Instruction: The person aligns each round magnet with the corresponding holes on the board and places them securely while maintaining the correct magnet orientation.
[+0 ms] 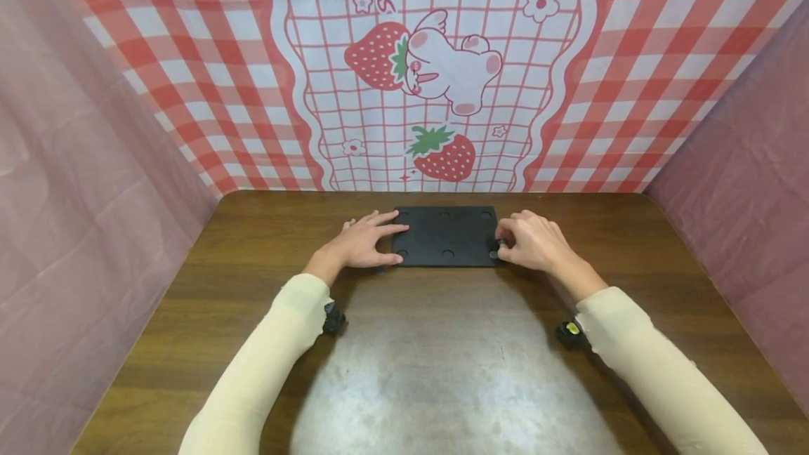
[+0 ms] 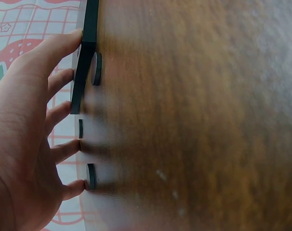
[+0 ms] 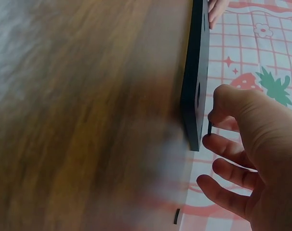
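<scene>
A flat black rectangular board [image 1: 447, 234] with round marks on its top lies near the table's back edge. My left hand [image 1: 365, 239], fingers spread, rests at its left end with the thumb and some fingertips touching it. Small black discs [image 2: 97, 69] sit on the table around that hand in the left wrist view. At the board's right end my right hand [image 1: 534, 241] pinches a thin black disc [image 3: 209, 126] between thumb and index finger, just above the surface. The hand's other fingers are loosely bent. What lies under the left palm is hidden in the head view.
The brown wooden table [image 1: 442, 364] ends at a checked strawberry-print cloth [image 1: 442, 153] behind the board. Pink curtains [image 1: 95, 181] hang at both sides. Another small black piece [image 3: 177, 216] is on the table beyond the right hand.
</scene>
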Demonstrator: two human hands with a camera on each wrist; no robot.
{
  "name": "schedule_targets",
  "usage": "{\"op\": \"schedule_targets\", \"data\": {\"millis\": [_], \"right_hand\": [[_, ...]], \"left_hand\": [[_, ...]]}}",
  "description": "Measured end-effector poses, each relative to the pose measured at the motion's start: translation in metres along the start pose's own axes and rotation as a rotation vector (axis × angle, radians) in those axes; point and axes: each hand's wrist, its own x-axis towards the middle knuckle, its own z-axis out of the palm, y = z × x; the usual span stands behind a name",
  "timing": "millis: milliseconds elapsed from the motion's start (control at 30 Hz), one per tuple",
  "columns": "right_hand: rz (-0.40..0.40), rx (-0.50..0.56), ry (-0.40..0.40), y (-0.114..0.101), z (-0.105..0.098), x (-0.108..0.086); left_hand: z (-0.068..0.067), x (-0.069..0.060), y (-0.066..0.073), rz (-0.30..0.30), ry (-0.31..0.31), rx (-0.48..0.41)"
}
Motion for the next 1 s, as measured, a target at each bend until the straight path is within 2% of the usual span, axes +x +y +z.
{"op": "schedule_targets", "data": {"millis": [500,600,833,1000], "right_hand": [[-0.013,0.017,0.006,-0.008,0.003,0.006],[-0.015,0.02,0.005,-0.009,0.004,0.006],[-0.028,0.031,0.005,-0.013,0.006,0.008],[-0.037,0.042,0.006,-0.017,0.007,0.009]], "left_hand": [[0.001,0.002,-0.001,0.004,-0.004,-0.008],[0.003,0.004,-0.005,0.015,0.0,-0.036],[0.016,0.016,-0.028,0.034,0.025,-0.066],[0.011,0.012,-0.019,0.026,0.01,-0.065]]}}
